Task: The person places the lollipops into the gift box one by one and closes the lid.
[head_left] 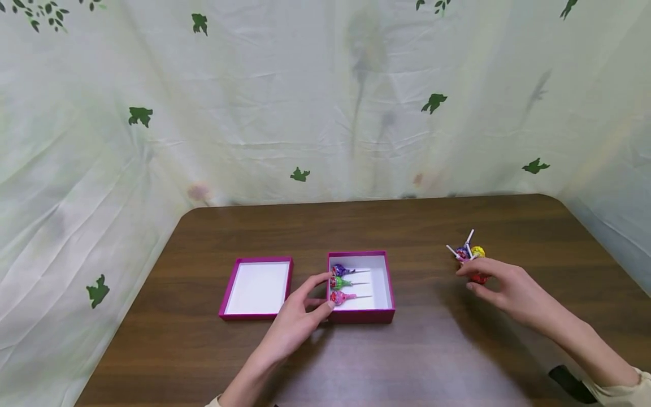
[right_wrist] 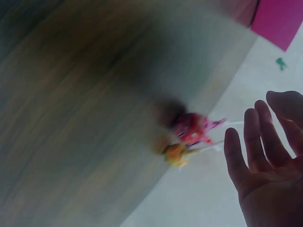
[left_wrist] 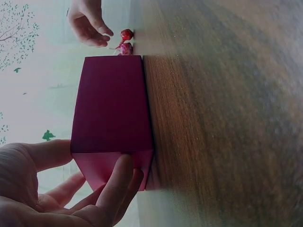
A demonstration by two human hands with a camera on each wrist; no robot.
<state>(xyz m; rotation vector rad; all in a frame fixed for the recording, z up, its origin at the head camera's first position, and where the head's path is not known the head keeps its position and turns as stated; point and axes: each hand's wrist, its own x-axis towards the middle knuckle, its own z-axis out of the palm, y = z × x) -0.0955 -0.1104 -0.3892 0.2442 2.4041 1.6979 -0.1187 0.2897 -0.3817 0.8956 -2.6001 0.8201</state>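
My left hand (head_left: pixel 297 319) holds the left side of a magenta box (head_left: pixel 363 316), its fingers against the wall and rim in the left wrist view. Inside the white interior lie three lollipops in a column, sticks to the right: a purple one (head_left: pixel 339 270), a green one (head_left: pixel 339 282) and a pink one (head_left: pixel 339 297). My right hand (head_left: pixel 511 288) is over a small pile of lollipops on the right, fingers extended and apart from them in the right wrist view. A yellow lollipop (head_left: pixel 478 251) and a red lollipop (head_left: pixel 479 278) show in that pile.
A magenta box lid (head_left: pixel 256 287) lies left of the box, white inside facing up. Everything stands on a brown wooden table (head_left: pixel 407 362). A pale curtain (head_left: pixel 315 102) with green leaf shapes hangs behind it. A black object (head_left: pixel 571 383) is near the right forearm.
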